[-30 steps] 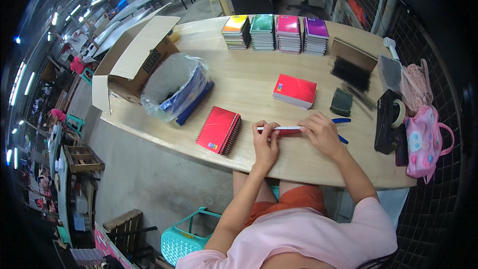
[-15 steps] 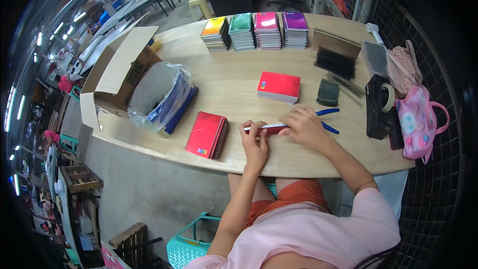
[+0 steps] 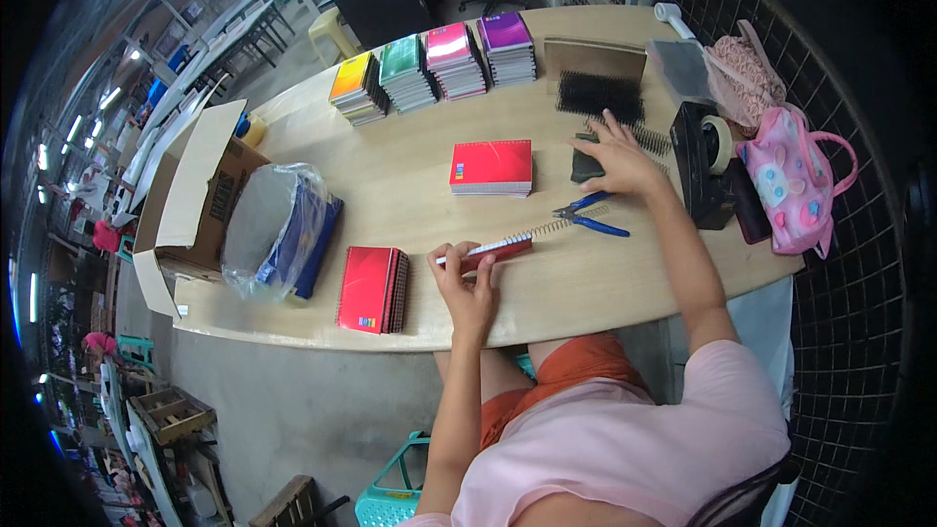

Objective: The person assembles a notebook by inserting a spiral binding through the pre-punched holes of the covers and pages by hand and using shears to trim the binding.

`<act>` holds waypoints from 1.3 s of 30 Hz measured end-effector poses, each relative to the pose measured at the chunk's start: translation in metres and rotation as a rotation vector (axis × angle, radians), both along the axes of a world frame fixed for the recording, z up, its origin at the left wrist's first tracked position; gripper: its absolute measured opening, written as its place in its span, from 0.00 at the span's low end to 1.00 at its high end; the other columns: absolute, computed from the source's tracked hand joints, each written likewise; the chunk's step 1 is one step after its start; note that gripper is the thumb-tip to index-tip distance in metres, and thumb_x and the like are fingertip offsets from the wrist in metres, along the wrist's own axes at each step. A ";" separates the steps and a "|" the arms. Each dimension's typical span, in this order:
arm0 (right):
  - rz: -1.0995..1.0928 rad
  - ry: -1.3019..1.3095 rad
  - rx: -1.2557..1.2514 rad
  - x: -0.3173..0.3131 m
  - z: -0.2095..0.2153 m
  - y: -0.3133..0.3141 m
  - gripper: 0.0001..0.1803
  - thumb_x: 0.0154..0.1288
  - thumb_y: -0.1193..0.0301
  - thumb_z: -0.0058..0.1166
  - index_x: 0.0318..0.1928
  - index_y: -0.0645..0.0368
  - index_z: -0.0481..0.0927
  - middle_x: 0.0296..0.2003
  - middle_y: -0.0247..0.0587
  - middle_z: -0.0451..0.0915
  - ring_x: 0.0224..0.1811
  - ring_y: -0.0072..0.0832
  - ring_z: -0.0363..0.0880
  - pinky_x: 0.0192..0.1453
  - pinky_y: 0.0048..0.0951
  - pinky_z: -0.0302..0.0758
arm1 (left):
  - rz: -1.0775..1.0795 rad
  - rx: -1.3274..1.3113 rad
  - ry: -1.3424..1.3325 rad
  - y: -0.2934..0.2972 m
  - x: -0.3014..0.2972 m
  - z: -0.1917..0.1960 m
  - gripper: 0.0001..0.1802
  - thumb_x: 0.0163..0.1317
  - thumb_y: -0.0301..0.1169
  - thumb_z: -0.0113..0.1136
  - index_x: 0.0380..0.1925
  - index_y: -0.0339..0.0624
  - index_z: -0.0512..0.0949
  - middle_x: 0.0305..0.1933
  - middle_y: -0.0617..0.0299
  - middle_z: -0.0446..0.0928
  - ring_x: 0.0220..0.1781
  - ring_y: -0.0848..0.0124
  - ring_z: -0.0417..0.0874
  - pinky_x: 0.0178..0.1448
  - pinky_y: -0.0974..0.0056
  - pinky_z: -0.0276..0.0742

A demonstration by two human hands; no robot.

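Note:
My left hand [image 3: 467,295] grips a small red notebook [image 3: 506,252] upright on its edge, close to the table's front. A thin wire coil [image 3: 549,228] sticks out from the notebook's right end, over the blue-handled cutting pliers [image 3: 603,225]. With fingers spread, my right hand [image 3: 627,161] is over a dark green block [image 3: 586,166] beside loose black coils [image 3: 597,96]; whether it touches the block I cannot tell. A pile of red covers and pages [image 3: 491,166] lies mid-table. To the left of my left hand sits a stack of coil-bound red notebooks [image 3: 369,285].
Stacks of yellow [image 3: 353,78], green [image 3: 402,60], pink [image 3: 451,45] and purple notebooks [image 3: 506,33] line the far edge. An open carton [image 3: 200,176] and plastic-lined blue bin [image 3: 317,244] stand left. A tape dispenser [image 3: 695,171] and pink bag [image 3: 781,176] are right.
My right hand has left the notebook and moved right and away to the dark green block. A coil now shows at the notebook's right end. The whole view has shifted and tilted.

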State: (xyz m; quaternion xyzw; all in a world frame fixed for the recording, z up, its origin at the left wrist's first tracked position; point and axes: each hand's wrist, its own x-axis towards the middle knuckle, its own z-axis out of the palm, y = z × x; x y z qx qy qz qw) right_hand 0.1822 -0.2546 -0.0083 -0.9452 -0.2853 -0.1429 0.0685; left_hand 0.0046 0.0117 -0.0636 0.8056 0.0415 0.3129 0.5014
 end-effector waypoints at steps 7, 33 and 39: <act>0.427 0.719 0.542 -0.004 0.036 0.010 0.26 0.54 0.56 0.67 0.53 0.52 0.86 0.58 0.55 0.75 0.58 0.46 0.75 0.66 0.39 0.67 | -0.084 -0.104 0.092 0.014 0.006 -0.007 0.19 0.60 0.24 0.67 0.47 0.39 0.69 0.42 0.60 0.68 0.41 0.70 0.72 0.44 0.69 0.72; 0.695 0.924 0.496 -0.035 -0.003 0.050 0.21 0.66 0.58 0.59 0.44 0.65 0.86 0.50 0.46 0.81 0.54 0.36 0.79 0.62 0.33 0.71 | -0.252 -0.130 0.051 0.005 0.008 -0.015 0.21 0.58 0.22 0.68 0.45 0.42 0.66 0.42 0.65 0.65 0.40 0.76 0.70 0.46 0.71 0.70; 0.663 0.943 0.634 -0.034 -0.004 0.059 0.21 0.64 0.53 0.61 0.42 0.60 0.88 0.47 0.47 0.82 0.51 0.37 0.80 0.58 0.32 0.73 | -0.209 -0.076 0.015 0.013 0.005 -0.016 0.22 0.57 0.24 0.70 0.45 0.41 0.67 0.39 0.66 0.67 0.39 0.76 0.71 0.45 0.70 0.71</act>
